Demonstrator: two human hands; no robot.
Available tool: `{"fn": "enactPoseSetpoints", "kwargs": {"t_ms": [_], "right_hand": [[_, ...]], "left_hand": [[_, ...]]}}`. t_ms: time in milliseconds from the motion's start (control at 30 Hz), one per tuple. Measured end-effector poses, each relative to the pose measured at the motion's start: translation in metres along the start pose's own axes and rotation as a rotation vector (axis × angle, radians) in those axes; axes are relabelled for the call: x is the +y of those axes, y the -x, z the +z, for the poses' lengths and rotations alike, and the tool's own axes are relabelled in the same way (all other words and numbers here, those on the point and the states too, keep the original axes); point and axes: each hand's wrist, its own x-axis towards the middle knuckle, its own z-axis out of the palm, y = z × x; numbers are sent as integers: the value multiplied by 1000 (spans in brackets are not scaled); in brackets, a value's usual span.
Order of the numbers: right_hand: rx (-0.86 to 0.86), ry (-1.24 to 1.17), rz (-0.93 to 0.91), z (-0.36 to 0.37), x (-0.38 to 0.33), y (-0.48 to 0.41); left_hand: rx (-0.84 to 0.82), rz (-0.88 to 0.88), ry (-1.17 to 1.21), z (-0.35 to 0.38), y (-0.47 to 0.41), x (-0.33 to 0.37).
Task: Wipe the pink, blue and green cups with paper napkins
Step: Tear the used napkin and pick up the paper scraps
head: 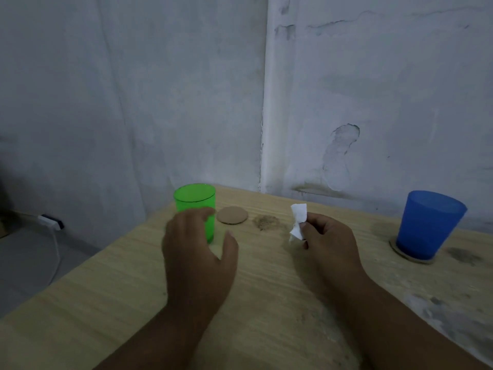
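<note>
Reach stage: left hand (pixel 197 252), grip wide, by translucent green plastic cup (pixel 196 201); right hand (pixel 328 241) pinches crumpled white paper napkin (pixel 298 220). Next, likely: grasp, wipe.

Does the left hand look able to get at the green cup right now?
Probably yes: the left hand is open right at the green cup, with nothing between them; the bare coaster lies off to its side.

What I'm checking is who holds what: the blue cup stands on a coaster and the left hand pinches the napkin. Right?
Not quite. The head view shows the right hand pinching the napkin; the blue cup does stand on a coaster.
</note>
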Motion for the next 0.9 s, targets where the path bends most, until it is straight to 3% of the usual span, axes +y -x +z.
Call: {"fn": "enactPoseSetpoints", "kwargs": {"t_ms": [167, 300, 400, 567, 733, 900], "right_hand": [[31, 230, -149, -3, -6, -9], [-101, 567, -212, 7, -1, -42], [-159, 763, -262, 20, 2, -66], [-251, 941, -177, 44, 20, -98], [-273, 872, -113, 58, 26, -111], [-336, 792, -218, 71, 17, -110]], "left_hand": [[-657, 185, -79, 3, 19, 1], [-902, 171, -199, 9, 15, 2], [-975, 142, -247, 11, 13, 3], [-1041, 162, -366, 23, 18, -7], [-1050, 158, -362, 25, 17, -3], [-1056, 146, -349, 30, 16, -3]]}}
